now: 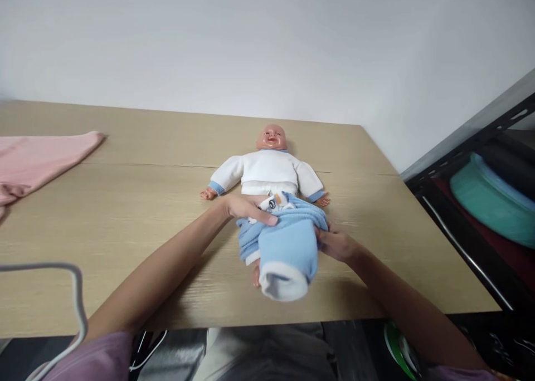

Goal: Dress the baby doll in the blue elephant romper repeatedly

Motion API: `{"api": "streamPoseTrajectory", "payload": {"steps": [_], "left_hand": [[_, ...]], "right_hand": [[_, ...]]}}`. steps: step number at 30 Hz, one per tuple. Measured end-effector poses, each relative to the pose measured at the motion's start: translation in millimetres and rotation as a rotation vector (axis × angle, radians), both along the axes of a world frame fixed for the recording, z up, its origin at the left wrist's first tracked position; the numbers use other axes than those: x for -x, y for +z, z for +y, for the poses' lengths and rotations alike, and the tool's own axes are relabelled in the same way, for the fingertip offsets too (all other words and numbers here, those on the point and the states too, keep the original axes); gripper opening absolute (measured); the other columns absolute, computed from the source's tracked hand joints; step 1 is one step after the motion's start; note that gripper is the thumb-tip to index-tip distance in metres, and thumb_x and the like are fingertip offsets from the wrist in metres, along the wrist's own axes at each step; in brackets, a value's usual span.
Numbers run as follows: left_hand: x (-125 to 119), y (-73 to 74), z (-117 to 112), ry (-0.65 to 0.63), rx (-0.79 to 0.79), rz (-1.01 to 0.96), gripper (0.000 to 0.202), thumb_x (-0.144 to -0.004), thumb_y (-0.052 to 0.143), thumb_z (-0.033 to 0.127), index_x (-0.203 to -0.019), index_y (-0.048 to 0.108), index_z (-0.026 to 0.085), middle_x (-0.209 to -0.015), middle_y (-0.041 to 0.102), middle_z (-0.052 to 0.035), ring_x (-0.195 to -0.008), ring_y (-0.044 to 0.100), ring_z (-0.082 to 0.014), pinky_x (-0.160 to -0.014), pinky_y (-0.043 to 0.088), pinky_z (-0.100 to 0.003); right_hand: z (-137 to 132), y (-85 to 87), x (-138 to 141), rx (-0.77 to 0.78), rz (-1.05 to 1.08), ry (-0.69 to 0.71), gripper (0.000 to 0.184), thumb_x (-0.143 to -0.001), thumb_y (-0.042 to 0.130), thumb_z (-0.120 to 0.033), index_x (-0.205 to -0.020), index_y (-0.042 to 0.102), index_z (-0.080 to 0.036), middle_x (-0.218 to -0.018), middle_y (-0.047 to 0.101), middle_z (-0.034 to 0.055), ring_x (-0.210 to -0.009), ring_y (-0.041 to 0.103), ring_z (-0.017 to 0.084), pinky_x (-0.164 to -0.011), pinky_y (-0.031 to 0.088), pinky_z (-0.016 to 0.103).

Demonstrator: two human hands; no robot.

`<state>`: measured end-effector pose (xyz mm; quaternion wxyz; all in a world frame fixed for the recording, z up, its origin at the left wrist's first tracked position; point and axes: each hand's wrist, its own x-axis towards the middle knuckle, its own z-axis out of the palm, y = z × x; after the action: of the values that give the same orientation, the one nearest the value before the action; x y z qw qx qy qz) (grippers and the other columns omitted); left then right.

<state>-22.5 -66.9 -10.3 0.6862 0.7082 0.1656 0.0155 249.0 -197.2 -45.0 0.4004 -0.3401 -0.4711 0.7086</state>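
Note:
A baby doll lies on its back, its head toward the wall, in a white long-sleeved top with blue cuffs. Light blue doll trousers with white hems and a printed figure cover its lower body. One doll foot shows below a hem; the other leg opening faces me and looks hollow. My left hand grips the trousers near the waist, thumb on top. At the right side of the trousers, my right hand has its fingers closed on the cloth, fingertips partly hidden.
The wooden table meets a white wall. Pink cloth lies at the left. A white cable loops at the lower left. On the right stands a black rack with a turquoise basin.

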Motion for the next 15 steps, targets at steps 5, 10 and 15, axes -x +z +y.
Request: {"api": "streamPoseTrajectory", "payload": {"steps": [5, 10, 15], "left_hand": [[-5.2, -2.8, 0.8, -0.167, 0.1, -0.049, 0.105, -0.04, 0.109, 0.069, -0.128, 0.08, 0.02, -0.106, 0.087, -0.0104, -0.09, 0.08, -0.0308, -0.075, 0.067, -0.035], [-9.1, 4.9, -4.2, -0.115, 0.03, -0.099, 0.086, -0.067, 0.098, 0.075, -0.129, 0.08, 0.018, -0.107, 0.086, -0.0114, -0.1, 0.081, -0.0308, -0.093, 0.068, -0.039], [-7.4, 2.1, -6.5, -0.076, 0.014, -0.087, 0.076, -0.074, 0.095, 0.076, -0.12, 0.083, 0.017, -0.106, 0.086, -0.0108, -0.111, 0.08, -0.0315, -0.108, 0.063, -0.041]], "right_hand": [[5.5, -11.6, 9.2, 0.118, 0.118, 0.043, 0.058, -0.086, 0.093, -0.061, -0.128, 0.072, -0.027, -0.116, 0.08, 0.0054, -0.098, 0.075, 0.021, -0.092, 0.065, 0.035], [-0.4, -18.6, -0.8, 0.139, 0.047, 0.318, 0.076, -0.084, 0.093, -0.064, -0.143, 0.065, -0.025, -0.112, 0.08, 0.0078, -0.086, 0.076, 0.022, -0.077, 0.066, 0.035], [-2.7, -16.3, 1.3, 0.122, 0.047, 0.176, 0.06, -0.076, 0.101, -0.054, -0.12, 0.073, -0.025, -0.101, 0.077, 0.0035, -0.081, 0.07, 0.018, -0.073, 0.06, 0.03]]}}
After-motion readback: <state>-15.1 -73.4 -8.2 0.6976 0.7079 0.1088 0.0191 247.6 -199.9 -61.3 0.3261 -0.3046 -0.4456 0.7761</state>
